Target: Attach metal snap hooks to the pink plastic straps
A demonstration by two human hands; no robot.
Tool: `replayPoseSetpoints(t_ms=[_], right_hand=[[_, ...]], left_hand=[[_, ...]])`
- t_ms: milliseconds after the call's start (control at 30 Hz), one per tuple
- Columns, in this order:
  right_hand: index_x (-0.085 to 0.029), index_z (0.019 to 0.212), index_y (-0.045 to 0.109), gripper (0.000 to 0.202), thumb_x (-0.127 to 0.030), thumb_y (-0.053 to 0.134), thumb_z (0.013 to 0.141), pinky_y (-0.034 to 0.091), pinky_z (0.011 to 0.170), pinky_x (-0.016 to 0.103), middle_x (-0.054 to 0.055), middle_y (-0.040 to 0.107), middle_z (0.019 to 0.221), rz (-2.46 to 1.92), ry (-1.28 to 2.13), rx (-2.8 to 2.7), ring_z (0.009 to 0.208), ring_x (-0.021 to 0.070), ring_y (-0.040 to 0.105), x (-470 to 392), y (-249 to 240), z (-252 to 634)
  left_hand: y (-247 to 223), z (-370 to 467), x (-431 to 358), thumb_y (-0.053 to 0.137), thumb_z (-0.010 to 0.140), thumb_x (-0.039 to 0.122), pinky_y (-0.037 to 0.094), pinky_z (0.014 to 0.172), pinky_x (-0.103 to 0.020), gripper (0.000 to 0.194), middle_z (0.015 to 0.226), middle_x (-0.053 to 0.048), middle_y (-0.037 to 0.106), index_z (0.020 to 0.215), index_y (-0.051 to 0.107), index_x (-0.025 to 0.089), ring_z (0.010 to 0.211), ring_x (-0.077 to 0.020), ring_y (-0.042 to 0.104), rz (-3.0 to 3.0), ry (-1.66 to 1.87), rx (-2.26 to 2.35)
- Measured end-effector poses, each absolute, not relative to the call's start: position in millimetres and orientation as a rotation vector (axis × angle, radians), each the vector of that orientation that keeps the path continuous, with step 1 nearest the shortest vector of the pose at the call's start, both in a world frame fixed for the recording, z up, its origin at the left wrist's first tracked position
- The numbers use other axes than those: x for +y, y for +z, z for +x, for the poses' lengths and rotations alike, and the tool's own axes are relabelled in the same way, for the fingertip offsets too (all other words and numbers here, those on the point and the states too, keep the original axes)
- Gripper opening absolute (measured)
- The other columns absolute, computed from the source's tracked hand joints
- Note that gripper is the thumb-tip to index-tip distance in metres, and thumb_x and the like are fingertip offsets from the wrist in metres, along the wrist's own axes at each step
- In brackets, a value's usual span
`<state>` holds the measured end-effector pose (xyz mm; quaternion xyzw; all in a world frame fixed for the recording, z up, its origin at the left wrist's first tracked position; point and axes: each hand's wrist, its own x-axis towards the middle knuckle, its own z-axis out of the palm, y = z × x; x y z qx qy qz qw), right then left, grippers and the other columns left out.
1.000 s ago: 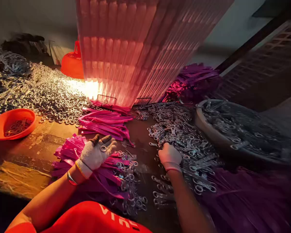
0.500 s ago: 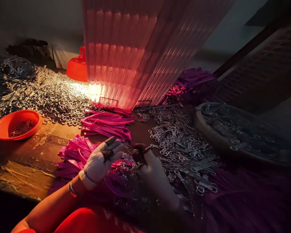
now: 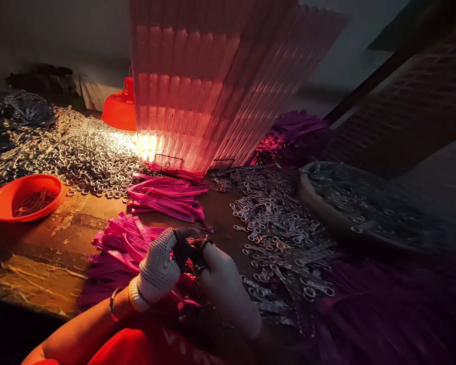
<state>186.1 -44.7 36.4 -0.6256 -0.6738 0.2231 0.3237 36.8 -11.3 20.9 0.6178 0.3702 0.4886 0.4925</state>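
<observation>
My left hand, in a dotted white glove with dark fingertips, is closed, its fingertips meeting those of my right hand. The right hand is gloved too and closed, with dark fingertips. Whatever lies between the fingertips is too dark and small to make out. Magenta straps lie under and left of the left hand, and a second magenta bundle is just beyond both hands. To the right of my right hand spreads a pile of metal clasps.
An orange bowl holding small metal pieces stands at left. Behind it are heaped metal rings under a red lamp. A tall translucent ribbed panel rises behind the bundle. A wide basin of metal parts is at right.
My hands have come together and closed. The right hand has moved left and down, away from the clasp pile; the left has curled its fingers, which were apart before.
</observation>
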Motion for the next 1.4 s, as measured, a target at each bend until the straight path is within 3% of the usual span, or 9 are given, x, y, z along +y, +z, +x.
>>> replayPoseSetpoints(t_ms=[200,367,467,533,667,833,1033,1167,1400], right_hand=[[-0.019,0.07,0.058,0.008,-0.013,0.054,0.071,0.026,0.058,0.028,0.004,0.063,0.069,-1.619,0.286,-2.07,0.061,0.015,0.049,-45,41,180],[-0.018,0.079,0.061,0.005,-0.018,0.056,0.078,0.022,0.054,0.028,0.005,0.067,0.068,-1.806,0.459,-2.11,0.057,0.0138,0.051,-27,36,161],[-0.019,0.083,0.062,0.014,-0.024,0.052,0.09,0.026,0.055,0.026,0.003,0.07,0.074,-1.798,0.636,-2.211,0.061,0.0131,0.054,7,31,170],[-0.019,0.09,0.065,0.023,-0.029,0.045,0.097,0.031,0.059,0.025,0.004,0.072,0.083,-1.82,0.55,-2.316,0.069,0.0144,0.058,40,23,180],[-0.014,0.097,0.07,0.018,-0.019,0.055,0.09,0.039,0.078,0.027,0.012,0.069,0.111,-1.815,0.469,-2.476,0.097,0.02,0.061,99,-2,181],[-0.006,0.099,0.073,0.023,-0.018,0.058,0.085,0.043,0.087,0.035,0.023,0.062,0.12,-1.826,0.44,-2.579,0.105,0.028,0.06,122,-25,159],[-0.012,0.083,0.073,0.025,-0.028,0.056,0.092,0.044,0.074,0.024,0.009,0.069,0.096,-1.566,0.616,-2.628,0.082,0.0156,0.061,110,12,158],[-0.018,0.079,0.071,0.017,-0.027,0.061,0.089,0.044,0.07,0.021,0.001,0.068,0.09,-1.226,0.743,-2.639,0.076,0.0119,0.058,63,57,158],[-0.02,0.073,0.071,0.005,-0.019,0.066,0.074,0.041,0.062,0.023,0.0,0.068,0.08,-1.07,1.064,-2.449,0.067,0.0135,0.055,-41,81,155]], left_hand=[[28,29,-8,0.057,0.084,0.017,0.054,0.073,-0.027,0.03,0.1,-0.008,0.072,0.113,0.068,0.017,0.082,-0.0159,0.067,1.163,0.947,0.842],[21,22,3,0.055,0.086,0.025,0.035,0.043,-0.019,0.029,0.066,0.004,0.056,0.114,0.062,0.019,0.043,-0.006,0.041,0.928,1.086,0.984],[7,7,22,0.055,0.087,0.026,0.045,0.053,-0.024,0.025,0.071,0.0,0.059,0.109,0.065,0.019,0.052,-0.011,0.051,1.265,1.142,1.019],[-2,-5,34,0.061,0.083,0.025,0.051,0.074,-0.032,0.02,0.085,-0.006,0.066,0.101,0.07,0.02,0.073,-0.0177,0.06,1.59,1.115,1.079],[-14,-24,41,0.067,0.075,0.016,0.042,0.097,-0.041,0.013,0.088,-0.008,0.07,0.084,0.074,0.023,0.091,-0.0256,0.061,1.949,0.781,1.059],[-14,-32,33,0.064,0.08,0.017,0.046,0.096,-0.039,0.023,0.099,-0.01,0.074,0.098,0.077,0.021,0.097,-0.0261,0.065,1.668,0.829,1.036],[-4,-36,37,0.06,0.09,0.029,0.05,0.1,-0.046,0.02,0.113,-0.011,0.072,0.105,0.07,0.02,0.105,-0.0255,0.069,0.674,0.989,0.846],[-8,-33,48,0.055,0.091,0.018,0.056,0.092,-0.049,0.014,0.09,-0.01,0.071,0.095,0.068,0.02,0.102,-0.0255,0.069,0.35,0.992,0.759],[16,-32,49,0.044,0.094,0.007,0.06,0.073,-0.031,0.023,0.076,-0.004,0.066,0.084,0.064,0.013,0.067,-0.0124,0.066,0.134,1.207,0.736]])
